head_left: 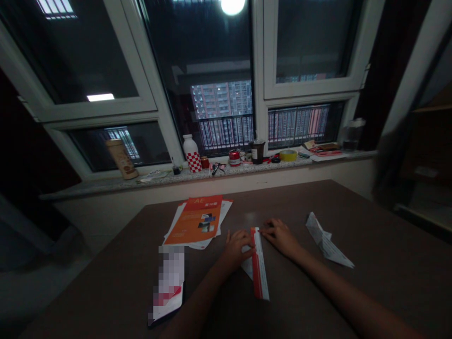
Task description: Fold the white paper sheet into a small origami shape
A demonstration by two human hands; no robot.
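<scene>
My left hand point(238, 248) is on a long, narrow strip of folded paper, red on one side & white w/ small print on the other point(260, 273). It lies b/w my hands on the brown tabletop point(293, 301), running near to far. L fingers are bent, tips over the strip's left edge — can't tell if they're pinching it or just pressing down. A pale paper flap point(247, 267) pokes out left of the strip, partly under that hand.

My right hand point(280, 238) is at the strip's far right corner, fingers loosely spread; can't tell if the tips actually touch.

Off to the right, well apart: a white, printed, folded paper piece w/ pointed ends point(324, 241). Far left, an orange booklet w/ small photos on its cover point(189, 228) sits atop loose white sheets point(226, 208). Near left, a flat dark-edged thing point(171, 307), mostly pixelated, so details n/a.

Beyond the table, on the speckled stone sill point(158, 176) — a white bottle w/ red checks point(192, 155), a dark cup point(257, 153), a yellow tape roll point(288, 156), etc.
</scene>
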